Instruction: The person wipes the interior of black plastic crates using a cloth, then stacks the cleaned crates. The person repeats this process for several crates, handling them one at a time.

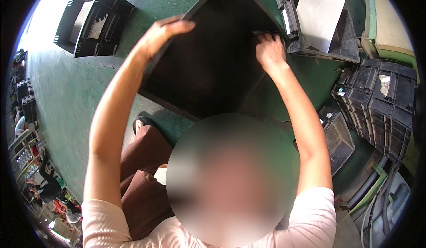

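The bin (202, 57) is between the two sets of fingers, its dark inside facing the person and one corner lowered toward the legs. The left fingers (175, 21) look clamped on its left rim, the thumb laid over the inner side. The right fingers (269, 38) are curled against the opposite wall, seemingly gripping it near a slot.

To carry this hold well, I would keep both grips firm and pull evenly, since they sit across from each other and a slack side would let the bin twist. Its bulk suggests slow turning from the shoulders, wrists fairly straight. Care seems due just right of the right fingers, where a crate (348, 44) with a white sheet (320, 15) stands close to the bin's edge. The low corner should stay clear of the foot (140, 124), which is below the left fingers.

The left fingertips behind the rim and the right thumb cannot be made out. The bin's far end is cut off by the frame, its inside is too dark to read, and motion smears its edges. Below both sets of fingers, a blurred disc hides the lap.
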The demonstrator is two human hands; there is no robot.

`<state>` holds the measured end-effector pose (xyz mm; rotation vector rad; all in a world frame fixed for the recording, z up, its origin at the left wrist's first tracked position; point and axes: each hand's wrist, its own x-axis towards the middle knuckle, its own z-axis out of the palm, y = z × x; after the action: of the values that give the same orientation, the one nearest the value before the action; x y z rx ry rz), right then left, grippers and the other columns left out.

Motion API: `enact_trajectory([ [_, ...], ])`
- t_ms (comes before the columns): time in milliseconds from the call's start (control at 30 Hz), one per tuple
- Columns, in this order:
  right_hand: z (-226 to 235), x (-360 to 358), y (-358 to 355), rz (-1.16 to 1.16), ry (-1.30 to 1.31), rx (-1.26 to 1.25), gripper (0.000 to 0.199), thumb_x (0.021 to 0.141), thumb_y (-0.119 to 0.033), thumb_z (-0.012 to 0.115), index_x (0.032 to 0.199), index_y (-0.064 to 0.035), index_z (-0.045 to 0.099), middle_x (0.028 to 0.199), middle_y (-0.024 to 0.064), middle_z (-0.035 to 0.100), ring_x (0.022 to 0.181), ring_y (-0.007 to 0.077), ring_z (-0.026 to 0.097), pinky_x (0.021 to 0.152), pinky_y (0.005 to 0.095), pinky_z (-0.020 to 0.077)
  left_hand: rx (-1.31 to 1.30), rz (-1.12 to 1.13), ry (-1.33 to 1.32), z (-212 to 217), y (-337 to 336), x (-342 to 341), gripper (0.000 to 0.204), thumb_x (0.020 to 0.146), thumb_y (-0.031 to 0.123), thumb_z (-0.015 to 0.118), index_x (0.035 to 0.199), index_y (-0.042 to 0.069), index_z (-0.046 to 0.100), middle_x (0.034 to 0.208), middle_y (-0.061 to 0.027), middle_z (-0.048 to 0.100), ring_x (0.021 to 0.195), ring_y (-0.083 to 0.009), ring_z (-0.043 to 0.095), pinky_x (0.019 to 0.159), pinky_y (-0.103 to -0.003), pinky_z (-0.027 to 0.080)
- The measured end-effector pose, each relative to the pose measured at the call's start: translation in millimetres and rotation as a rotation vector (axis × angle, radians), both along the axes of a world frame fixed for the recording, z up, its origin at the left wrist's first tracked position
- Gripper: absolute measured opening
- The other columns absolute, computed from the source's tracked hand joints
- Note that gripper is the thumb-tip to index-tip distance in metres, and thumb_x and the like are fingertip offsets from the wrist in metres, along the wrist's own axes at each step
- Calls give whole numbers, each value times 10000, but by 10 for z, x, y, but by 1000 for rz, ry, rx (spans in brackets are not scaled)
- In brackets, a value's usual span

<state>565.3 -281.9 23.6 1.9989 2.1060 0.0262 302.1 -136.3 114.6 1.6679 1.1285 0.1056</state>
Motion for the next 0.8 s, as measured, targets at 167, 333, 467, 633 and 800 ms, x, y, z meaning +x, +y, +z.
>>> enact_trajectory([
  [167,-257,-189,133,174,305,426,193,874,-165,468,870,-61,630,1012,61,611,970,223,554,814,397,428,-450,366,-241,-520,-634,-148,569,788,313,655,1271,52,508,1115,-82,588,1001,-173,552,864,-291,445],
  [333,-722,-841,649,328,193,387,335,883,-178,423,1135,-30,585,1234,74,550,1194,219,459,969,415,381,-416,427,-326,-1078,-832,-196,513,797,213,600,1262,19,504,1111,-106,604,1009,-181,562,883,-297,434],
  [467,-864,-805,630,13,52,43,475,885,-163,423,1324,15,400,1228,127,548,1155,236,472,962,417,375,134,358,-69,-979,-919,-167,592,697,79,571,1277,-3,488,974,-119,646,867,-158,603,823,-288,456],
  [633,-560,-364,353,-223,-285,-204,253,839,-230,527,991,-118,696,1088,100,557,1020,277,468,853,505,337,-16,419,-37,-929,-943,-83,554,703,64,548,1257,44,529,1041,-198,646,959,-235,630,853,-311,461],
  [800,-538,-347,342,-371,-372,-224,250,845,-242,514,955,-132,711,1040,81,566,981,256,480,811,461,345,223,379,-119,-1125,-993,-95,581,696,49,571,1275,61,525,974,-75,619,819,-144,569,772,-268,451],
])
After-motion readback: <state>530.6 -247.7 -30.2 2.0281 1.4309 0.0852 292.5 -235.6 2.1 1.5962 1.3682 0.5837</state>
